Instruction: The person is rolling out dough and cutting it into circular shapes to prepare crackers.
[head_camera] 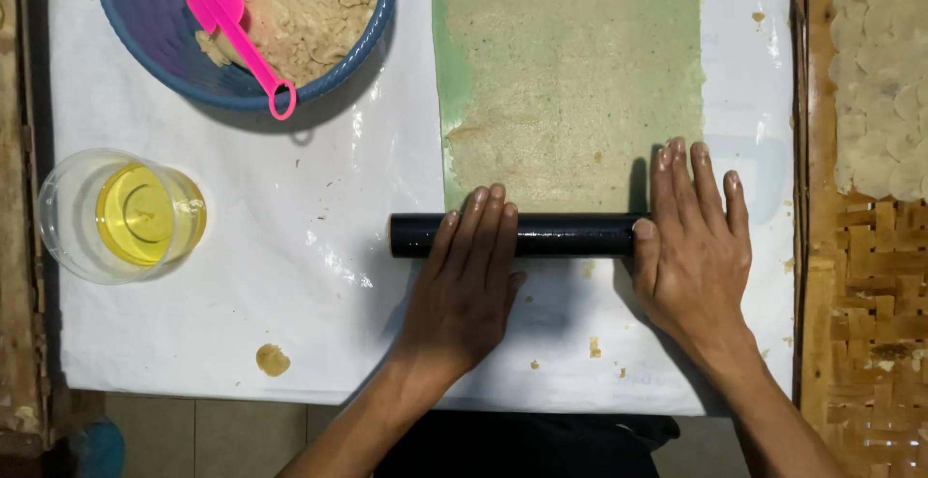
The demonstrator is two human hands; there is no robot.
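Presently your left hand (464, 289) and right hand (691, 246) press flat, fingers extended, on the black roller (565, 234) at the dough sheet (570, 82) edge; next push likely needs even pressure.

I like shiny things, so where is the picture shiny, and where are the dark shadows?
Head view: white glare streaks on the plastic sheet near the blue basket; the glass of yellow liquid glints; a faint sheen runs along the black roller; soft shadows lie below the left hand and right hand. All looks sharp.
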